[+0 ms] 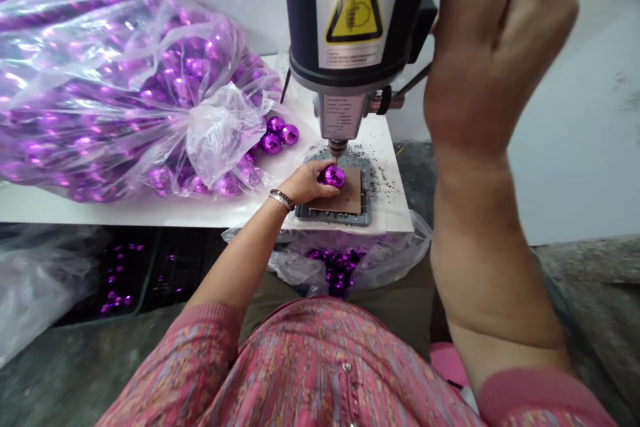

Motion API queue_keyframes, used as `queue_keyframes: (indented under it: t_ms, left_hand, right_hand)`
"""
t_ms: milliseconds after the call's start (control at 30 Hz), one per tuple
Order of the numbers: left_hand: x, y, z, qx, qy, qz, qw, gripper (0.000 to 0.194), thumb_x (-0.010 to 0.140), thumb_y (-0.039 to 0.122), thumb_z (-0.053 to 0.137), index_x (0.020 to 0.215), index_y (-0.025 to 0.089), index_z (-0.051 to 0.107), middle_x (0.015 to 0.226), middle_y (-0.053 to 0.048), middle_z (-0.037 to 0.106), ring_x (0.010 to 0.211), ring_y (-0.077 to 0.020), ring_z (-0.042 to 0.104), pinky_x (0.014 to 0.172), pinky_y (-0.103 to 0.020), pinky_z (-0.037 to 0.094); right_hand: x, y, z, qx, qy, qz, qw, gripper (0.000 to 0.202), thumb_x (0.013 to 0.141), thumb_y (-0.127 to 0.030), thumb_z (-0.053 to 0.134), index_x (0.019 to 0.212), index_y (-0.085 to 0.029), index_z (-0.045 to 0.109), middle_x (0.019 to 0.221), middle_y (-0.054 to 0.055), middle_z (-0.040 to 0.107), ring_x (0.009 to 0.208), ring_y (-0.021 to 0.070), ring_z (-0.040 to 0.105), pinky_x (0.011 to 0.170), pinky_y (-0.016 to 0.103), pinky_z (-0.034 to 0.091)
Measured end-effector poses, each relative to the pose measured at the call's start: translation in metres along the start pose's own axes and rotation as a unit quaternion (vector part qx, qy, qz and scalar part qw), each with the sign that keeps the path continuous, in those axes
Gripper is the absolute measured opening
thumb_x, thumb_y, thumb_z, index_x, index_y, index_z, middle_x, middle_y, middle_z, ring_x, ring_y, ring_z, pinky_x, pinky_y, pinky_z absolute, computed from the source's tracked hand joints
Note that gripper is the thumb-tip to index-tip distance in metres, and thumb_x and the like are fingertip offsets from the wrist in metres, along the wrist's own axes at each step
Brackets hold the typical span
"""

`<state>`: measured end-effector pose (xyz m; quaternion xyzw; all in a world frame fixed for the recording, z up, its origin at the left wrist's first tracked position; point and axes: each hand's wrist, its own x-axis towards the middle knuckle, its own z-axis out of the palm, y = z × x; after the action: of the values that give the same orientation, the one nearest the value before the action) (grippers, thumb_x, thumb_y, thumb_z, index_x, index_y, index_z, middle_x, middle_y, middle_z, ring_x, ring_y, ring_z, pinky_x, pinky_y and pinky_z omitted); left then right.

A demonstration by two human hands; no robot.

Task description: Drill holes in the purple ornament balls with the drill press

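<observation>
Between the thumb and fingers of my left hand [307, 185] is a shiny purple faceted ball [333, 176]. It rests on a brown board [350, 199] on the grey base [305, 215] of a drill press. Directly above, the thin bit under the chuck [338, 147] reaches down to the top of the ball; whether it has entered is too small to tell. My right hand [500, 47] is raised at the upper right, closed in a fist beside the drill press head [305, 33]. A lever rod [416, 79] runs behind that wrist, and the gripped end is hidden.
A large clear plastic bag [125, 73] of purple balls fills the left of the white table [240, 213]. Several loose balls [271, 143] lie by its mouth. Dark shavings surround the base. Below the table edge, an open bag [295, 270] holds more purple balls.
</observation>
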<state>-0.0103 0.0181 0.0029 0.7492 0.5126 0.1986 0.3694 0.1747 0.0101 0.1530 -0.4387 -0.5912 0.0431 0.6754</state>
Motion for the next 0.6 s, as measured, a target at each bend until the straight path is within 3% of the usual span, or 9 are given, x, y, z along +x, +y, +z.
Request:
queue_keyframes:
  t_ms: [100,233,467,600]
  left_hand:
    - [0.001,-0.004,0.002,0.005,0.004,0.018,1.0,0.04,0.066,0.028,0.074,0.104,0.015,0.071,0.091,-0.001,0.069,0.086,-0.0187,0.061,0.08,-0.029,0.05]
    - [0.003,-0.005,0.005,0.027,0.012,0.04,0.999,0.037,0.065,0.03,0.074,0.099,0.017,0.07,0.088,-0.001,0.067,0.084,-0.019,0.059,0.078,-0.029,0.049]
    - [0.001,-0.001,0.005,0.029,0.019,0.027,0.999,0.043,0.066,0.031,0.075,0.105,0.014,0.07,0.092,-0.003,0.068,0.087,-0.0204,0.06,0.079,-0.03,0.049]
    - [0.0,-0.001,0.006,0.014,0.014,0.022,1.0,0.048,0.066,0.029,0.075,0.111,0.013,0.07,0.096,-0.003,0.07,0.089,-0.021,0.062,0.082,-0.03,0.05]
  right_hand:
    - [-0.041,0.008,-0.01,-0.079,0.047,-0.123,0.988,0.035,0.1,-0.039,0.038,0.072,-0.018,0.029,0.065,-0.004,0.028,0.06,0.0009,0.028,0.064,0.021,0.029]
    - [-0.076,0.019,-0.016,-0.106,0.058,-0.117,0.986,0.037,0.099,-0.043,0.042,0.075,-0.014,0.045,0.067,-0.003,0.041,0.062,0.0015,0.038,0.064,0.021,0.029]
    - [-0.085,0.028,-0.013,-0.134,0.083,-0.11,0.981,0.038,0.099,-0.046,0.04,0.077,-0.017,0.049,0.069,-0.002,0.044,0.064,0.0044,0.043,0.065,0.023,0.036]
    - [-0.096,0.04,-0.013,-0.126,0.086,-0.126,0.98,0.027,0.097,-0.038,0.043,0.08,-0.02,0.051,0.07,-0.001,0.044,0.066,0.0054,0.045,0.066,0.025,0.037]
